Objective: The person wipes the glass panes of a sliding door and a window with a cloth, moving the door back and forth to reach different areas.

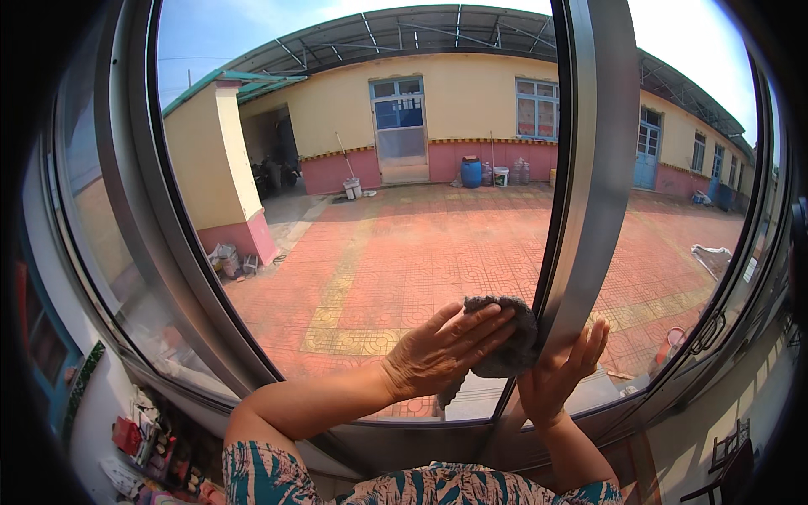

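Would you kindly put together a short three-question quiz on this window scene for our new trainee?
1. True or false: the left hand presses a grey cloth flat against the glass pane.
2. What does the right hand touch: (a) the blue barrel, (b) the metal window frame, (c) the window handle?
3. Which side of the frame is the cloth on?

Key: 1 true; 2 b; 3 the left side, right beside the frame.

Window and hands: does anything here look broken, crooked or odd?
Nothing stands out. The left hand presses a grey cloth flat on the glass; the right hand rests on the frame. The frame's curve is only lens bending.
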{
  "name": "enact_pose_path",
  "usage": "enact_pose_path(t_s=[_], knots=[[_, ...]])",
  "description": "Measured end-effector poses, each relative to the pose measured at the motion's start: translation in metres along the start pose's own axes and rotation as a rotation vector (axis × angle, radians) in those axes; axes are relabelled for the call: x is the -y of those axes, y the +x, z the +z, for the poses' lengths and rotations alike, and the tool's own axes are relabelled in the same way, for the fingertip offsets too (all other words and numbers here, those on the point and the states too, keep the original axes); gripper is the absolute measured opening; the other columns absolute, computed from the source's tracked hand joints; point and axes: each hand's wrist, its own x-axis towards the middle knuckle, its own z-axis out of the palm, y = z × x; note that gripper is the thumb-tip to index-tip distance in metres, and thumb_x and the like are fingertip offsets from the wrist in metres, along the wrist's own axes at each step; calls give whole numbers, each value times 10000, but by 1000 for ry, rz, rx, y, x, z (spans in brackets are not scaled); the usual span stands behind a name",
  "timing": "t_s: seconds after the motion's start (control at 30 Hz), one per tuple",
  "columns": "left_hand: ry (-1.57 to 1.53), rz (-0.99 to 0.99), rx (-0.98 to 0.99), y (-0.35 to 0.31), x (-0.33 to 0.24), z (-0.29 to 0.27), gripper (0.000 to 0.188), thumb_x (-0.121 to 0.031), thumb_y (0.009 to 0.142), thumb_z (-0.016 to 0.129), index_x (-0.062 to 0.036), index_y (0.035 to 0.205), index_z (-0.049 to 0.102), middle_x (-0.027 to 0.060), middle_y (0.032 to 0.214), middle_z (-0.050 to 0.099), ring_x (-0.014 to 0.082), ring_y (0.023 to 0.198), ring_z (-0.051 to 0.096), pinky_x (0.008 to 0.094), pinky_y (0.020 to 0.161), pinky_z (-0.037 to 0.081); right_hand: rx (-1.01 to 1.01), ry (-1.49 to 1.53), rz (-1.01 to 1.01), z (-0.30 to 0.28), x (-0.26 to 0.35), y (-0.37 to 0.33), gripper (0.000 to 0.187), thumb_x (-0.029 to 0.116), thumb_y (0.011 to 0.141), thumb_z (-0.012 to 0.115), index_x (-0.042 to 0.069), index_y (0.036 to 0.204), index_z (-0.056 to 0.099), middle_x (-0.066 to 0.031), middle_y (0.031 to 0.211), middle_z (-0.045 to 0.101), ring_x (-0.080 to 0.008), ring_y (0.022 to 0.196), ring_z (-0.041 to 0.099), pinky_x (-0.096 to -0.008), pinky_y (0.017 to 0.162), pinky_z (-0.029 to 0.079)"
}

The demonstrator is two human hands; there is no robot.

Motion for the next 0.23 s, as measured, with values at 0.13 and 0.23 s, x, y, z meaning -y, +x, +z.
enact_pose_path(t_s=[0.13,0.23], knots=[[132,-134,-183,61,48,-39,512,-225,913,455,-71,1400,467,107,1513,374,245,1438,277,463,1183,150,-11,-24,-39,-5,-3,3,791,246,808,562,-88,1429,204,-350,1503,139,-537,1396,115,-612,1088,140],[292,-231,-383,110,101,-71,568,-259,869,541,-44,1390,472,144,1493,389,265,1429,287,485,1178,146,-35,31,-36,5,0,0,803,244,811,566,-83,1442,192,-347,1513,123,-533,1409,92,-620,1090,130]])
